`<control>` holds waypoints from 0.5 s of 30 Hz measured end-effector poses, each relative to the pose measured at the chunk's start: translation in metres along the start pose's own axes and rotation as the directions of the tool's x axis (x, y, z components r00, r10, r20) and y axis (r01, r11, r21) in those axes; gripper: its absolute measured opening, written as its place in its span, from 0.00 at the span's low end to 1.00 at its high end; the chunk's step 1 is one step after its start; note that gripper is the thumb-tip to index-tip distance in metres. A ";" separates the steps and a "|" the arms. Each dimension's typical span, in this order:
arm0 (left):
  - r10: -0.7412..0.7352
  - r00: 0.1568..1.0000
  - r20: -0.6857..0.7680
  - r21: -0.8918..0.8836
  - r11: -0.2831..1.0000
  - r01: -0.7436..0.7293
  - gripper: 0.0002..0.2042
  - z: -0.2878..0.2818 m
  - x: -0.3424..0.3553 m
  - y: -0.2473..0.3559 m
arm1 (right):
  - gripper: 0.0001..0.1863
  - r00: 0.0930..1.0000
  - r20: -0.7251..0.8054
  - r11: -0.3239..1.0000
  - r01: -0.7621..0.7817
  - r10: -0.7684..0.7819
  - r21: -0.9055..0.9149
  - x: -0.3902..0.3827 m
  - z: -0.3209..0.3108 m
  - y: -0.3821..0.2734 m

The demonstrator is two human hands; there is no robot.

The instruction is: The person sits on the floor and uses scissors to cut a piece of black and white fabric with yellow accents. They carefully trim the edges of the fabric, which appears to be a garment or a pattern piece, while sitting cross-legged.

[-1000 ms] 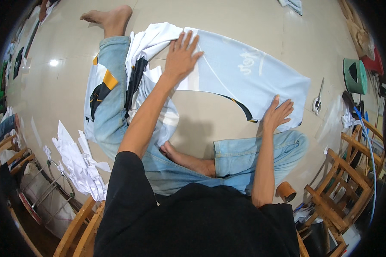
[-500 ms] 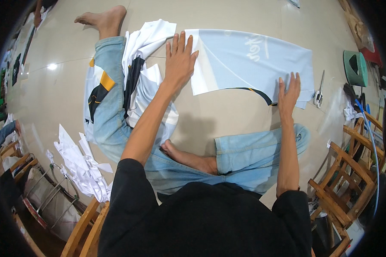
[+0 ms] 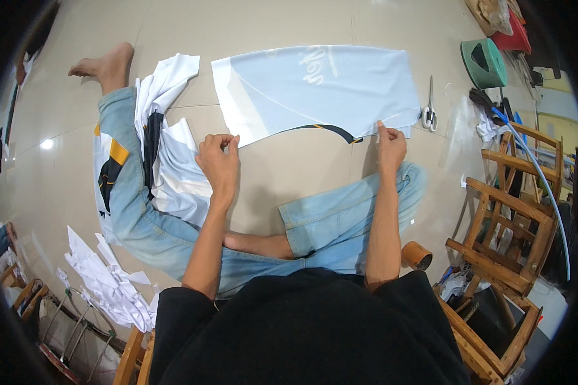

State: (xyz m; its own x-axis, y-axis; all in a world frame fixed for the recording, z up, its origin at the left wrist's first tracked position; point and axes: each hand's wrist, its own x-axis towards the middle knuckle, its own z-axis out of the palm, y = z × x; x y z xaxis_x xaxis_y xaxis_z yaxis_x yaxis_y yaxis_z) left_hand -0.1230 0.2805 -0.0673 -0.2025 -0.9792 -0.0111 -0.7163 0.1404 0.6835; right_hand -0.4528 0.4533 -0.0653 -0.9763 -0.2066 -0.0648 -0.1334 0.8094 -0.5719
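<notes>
A pale blue fabric panel [image 3: 334, 86] with a white band at its left end lies flat on the tiled floor ahead of me. Its near edge curves inward, and a dark and yellow strip [image 3: 332, 129] peeks out beneath. At the panel's near left corner, my left hand [image 3: 220, 162] has thumb and finger pinched on the fabric. My right hand [image 3: 390, 149] likewise pinches the near edge toward the right end. Scissors [image 3: 429, 114] with pale handles rest just right of the panel.
Bunched white and pale blue cloth [image 3: 181, 157] lies beside my outstretched left leg. White fabric scraps [image 3: 109, 276] are heaped at lower left. On the right are a green plastic stool [image 3: 485, 64], wooden frames [image 3: 507, 237] and a brown cylinder [image 3: 416, 255].
My left hand has left the panel's far left edge for its near left corner. Both hands, flat with spread fingers before, now pinch the near edge. The whole view has shifted.
</notes>
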 end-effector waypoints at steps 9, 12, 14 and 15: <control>0.004 1.000 -0.002 -0.131 0.991 -0.004 0.10 -0.007 0.007 0.001 | 0.19 0.996 0.092 0.970 -0.019 -0.003 0.241 0.022 0.015 0.035; -0.070 0.997 0.020 -0.165 0.984 0.072 0.11 -0.013 0.007 -0.006 | 0.18 0.989 0.133 0.980 -0.088 0.065 0.177 0.003 0.009 0.006; -0.091 0.995 0.040 -0.170 0.981 0.097 0.11 -0.013 0.008 -0.003 | 0.17 0.991 0.133 0.987 -0.043 0.022 0.158 0.001 0.008 0.004; -0.107 0.992 0.070 -0.181 0.976 0.118 0.11 -0.014 0.009 0.001 | 0.17 0.991 0.128 0.981 0.013 -0.038 0.192 0.007 0.012 0.014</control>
State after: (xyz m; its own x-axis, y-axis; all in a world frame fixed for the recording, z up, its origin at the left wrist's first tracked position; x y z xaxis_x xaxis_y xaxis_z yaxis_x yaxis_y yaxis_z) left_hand -0.1166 0.2700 -0.0567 -0.1711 -0.9759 -0.1352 -0.6026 -0.0049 0.7980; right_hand -0.4594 0.4570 -0.0834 -0.9407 -0.3059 -0.1467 -0.1110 0.6862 -0.7189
